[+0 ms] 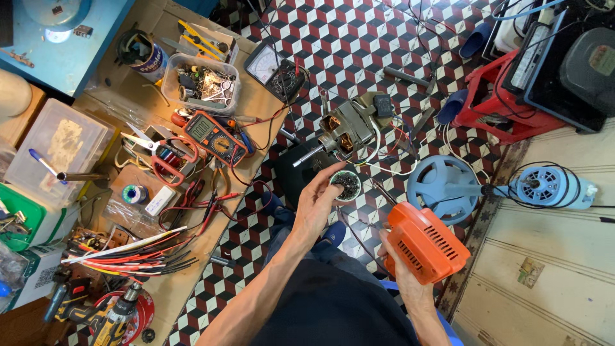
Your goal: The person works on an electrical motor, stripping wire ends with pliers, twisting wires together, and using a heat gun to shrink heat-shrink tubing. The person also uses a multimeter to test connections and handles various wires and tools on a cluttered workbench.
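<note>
My left hand (318, 204) reaches forward over the patterned floor with its fingertips at a small round white cup of dark small parts (346, 185), touching its rim. My right hand (402, 271) grips an orange vented plastic housing (427, 241) from below, low at the right. Just beyond the cup lies a bare electric motor (346, 129) with copper windings, a shaft and loose white and red wires.
A blue round fan base (446, 188) and a pale blue motor unit (552, 186) lie at the right, behind them a red stool (494, 106). At the left a low wooden board (251, 105) carries an orange multimeter (214, 136), an analog meter (274, 72), scissors, wire bundles and parts boxes.
</note>
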